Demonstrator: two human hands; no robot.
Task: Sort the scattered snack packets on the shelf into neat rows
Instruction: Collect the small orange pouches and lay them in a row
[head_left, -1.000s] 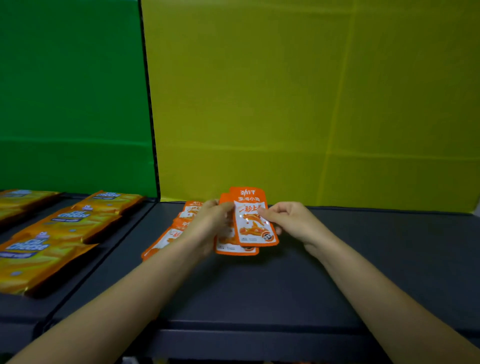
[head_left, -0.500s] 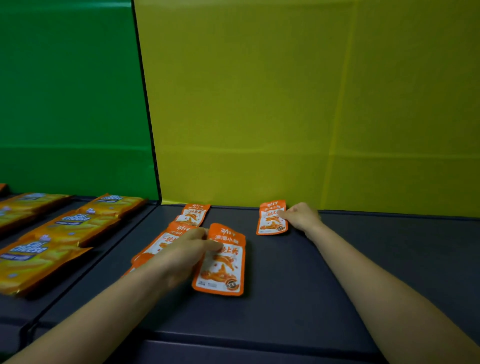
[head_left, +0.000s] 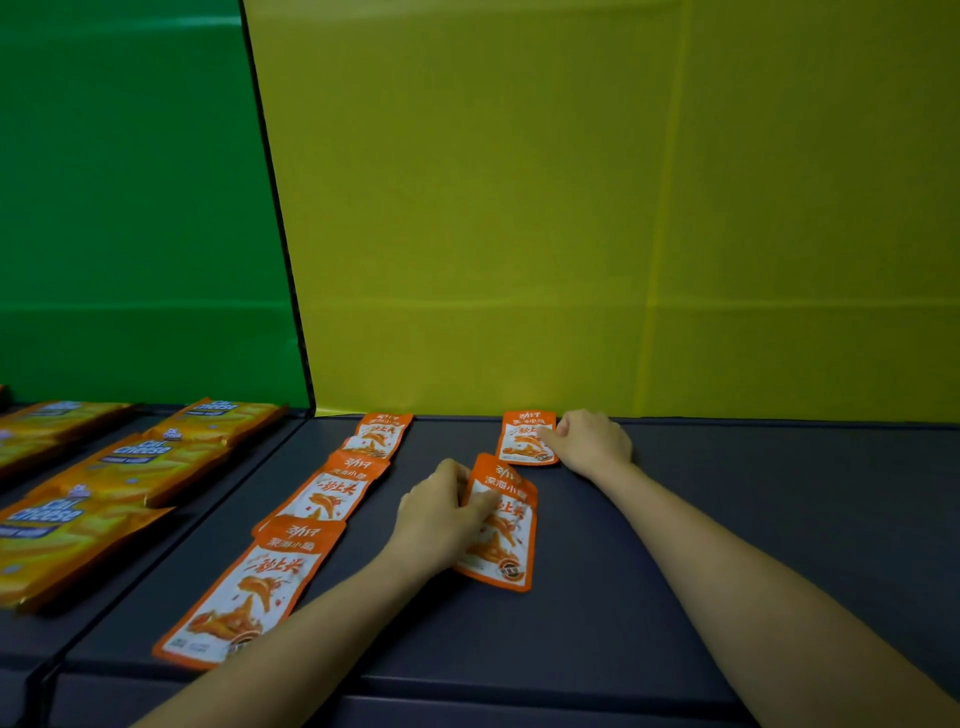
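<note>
On the dark shelf (head_left: 597, 597), the left hand (head_left: 441, 514) gripped the near packet (head_left: 511, 545) at the frame's centre, thumb on its face and fingers curled over its left edge. Just behind it, by the yellow backdrop (head_left: 519, 208), the right hand (head_left: 592, 439) was curled, its fingers pinching the right edge of the far packet (head_left: 522, 441), which lay flat. Three more packets (head_left: 332, 493) overlapped in a line running from lower left toward the backdrop. Yellow packs (head_left: 130, 467) lay at the left edge below the green backdrop (head_left: 130, 208).
</note>
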